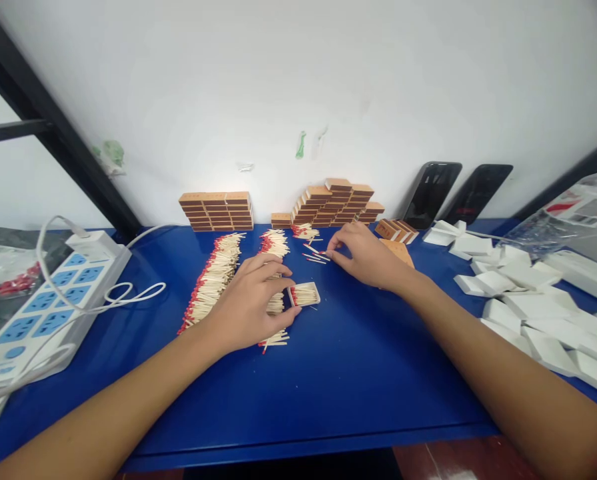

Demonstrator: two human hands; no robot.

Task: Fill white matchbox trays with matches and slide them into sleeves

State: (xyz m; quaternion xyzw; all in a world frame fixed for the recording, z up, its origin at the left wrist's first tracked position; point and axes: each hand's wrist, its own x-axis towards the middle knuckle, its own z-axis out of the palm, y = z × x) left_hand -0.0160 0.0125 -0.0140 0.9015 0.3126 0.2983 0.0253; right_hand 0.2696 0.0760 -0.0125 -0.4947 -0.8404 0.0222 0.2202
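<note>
Head view: match tray (304, 295) on the blue desk (358, 387), long axis running roughly left to right, filled with matches, red heads toward the left. Apparently clasped at the left end by the left hand (251, 303), thumb on the near side, index on the far side, so much nearer to that hand. Just beyond the tray and slightly right, loose matches (317, 258), mostly crosswise, immediately left of the right hand (363, 253); its thumb and index fingers nearly together at a match end, though whether pinched on it, cannot tell. From those fingers, tray nearer the body and a little leftward. In the way on the tray's left, the left hand itself, over part of the middle match row (274, 243). Farther left, a longer match row (211, 277); along the wall, left box stack (216, 212) and right box stack (338, 203); beyond the right forearm, piled white trays (523, 287); at far left, power strip (53, 300)
</note>
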